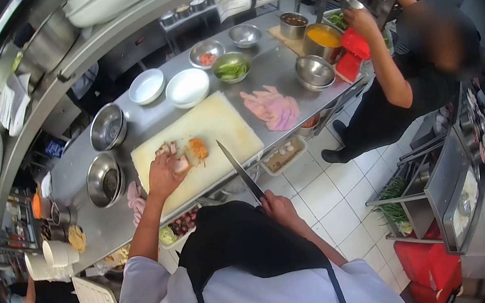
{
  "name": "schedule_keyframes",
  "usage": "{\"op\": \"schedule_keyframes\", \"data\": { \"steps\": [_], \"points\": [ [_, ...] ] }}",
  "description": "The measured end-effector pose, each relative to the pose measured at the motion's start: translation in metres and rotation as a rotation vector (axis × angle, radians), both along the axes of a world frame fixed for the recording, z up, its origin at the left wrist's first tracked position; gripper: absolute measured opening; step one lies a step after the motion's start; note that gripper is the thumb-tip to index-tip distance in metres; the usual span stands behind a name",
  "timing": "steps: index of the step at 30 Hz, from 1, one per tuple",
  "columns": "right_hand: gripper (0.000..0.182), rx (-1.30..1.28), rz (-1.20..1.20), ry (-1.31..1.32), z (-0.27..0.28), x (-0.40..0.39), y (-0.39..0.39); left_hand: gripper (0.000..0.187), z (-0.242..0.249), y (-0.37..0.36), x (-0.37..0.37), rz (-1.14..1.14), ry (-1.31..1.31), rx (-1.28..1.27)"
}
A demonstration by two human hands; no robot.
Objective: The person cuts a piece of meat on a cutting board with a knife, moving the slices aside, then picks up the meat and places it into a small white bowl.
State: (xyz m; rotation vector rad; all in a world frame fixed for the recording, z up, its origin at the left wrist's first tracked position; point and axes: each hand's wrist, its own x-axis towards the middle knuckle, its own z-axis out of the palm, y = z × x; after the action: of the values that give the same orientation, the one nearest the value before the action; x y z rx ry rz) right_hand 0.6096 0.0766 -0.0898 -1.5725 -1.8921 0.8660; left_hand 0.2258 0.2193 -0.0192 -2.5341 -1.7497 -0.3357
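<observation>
1. Gripping the knife (237,167), my right hand (280,208) shows in the head view with its fingers closed round the handle, to the right, beyond the near edge of the cutting board (220,115).
2. The blade slants far and to the left, its tip over the board; I cannot tell whether it touches.
3. My left hand (164,178) is at the board's left part, fingers bent and partly open over a pale piece of food (181,164). I cannot tell how firmly they hold it.
4. Small cut pieces (163,149) lie just beyond those fingers, and an orange crumbly piece (198,148) sits to their right, between them and the knife tip.
5. Pink gloves (272,108) lie right of the board, two white bowls (187,88) beyond its far edge, and metal bowls (105,179) to its left.
6. On the far right, a co-worker (394,81) raises one hand above a red device (354,52).
</observation>
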Motion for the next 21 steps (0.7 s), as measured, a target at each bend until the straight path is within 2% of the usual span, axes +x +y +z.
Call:
{"op": "schedule_keyframes", "data": {
  "steps": [4,7,10,15,17,21],
  "points": [
    [0.019,0.017,0.04,-0.067,0.011,-0.019,0.018,0.064,-0.008,-0.022,-0.001,0.137,-0.135,0.077],
    [0.02,0.028,0.059,-0.079,0.021,-0.04,0.022,0.058,-0.036,-0.024,-0.023,0.143,-0.244,0.238],
    [0.021,0.013,0.047,-0.076,0.032,-0.063,0.023,0.054,-0.054,-0.017,-0.052,0.31,-0.342,0.161],
    [0.022,-0.127,0.061,-0.195,0.064,-0.1,0.02,0.062,-0.049,0.001,-0.071,0.317,-0.475,0.029],
    [0.022,-0.077,0.073,-0.205,0.074,-0.116,0.025,0.066,-0.05,0.019,-0.07,0.308,-0.517,-0.031],
    [0.025,-0.145,0.059,-0.347,0.093,-0.155,0.055,0.071,-0.027,0.046,-0.057,0.297,-0.415,-0.136]
  ]
}}
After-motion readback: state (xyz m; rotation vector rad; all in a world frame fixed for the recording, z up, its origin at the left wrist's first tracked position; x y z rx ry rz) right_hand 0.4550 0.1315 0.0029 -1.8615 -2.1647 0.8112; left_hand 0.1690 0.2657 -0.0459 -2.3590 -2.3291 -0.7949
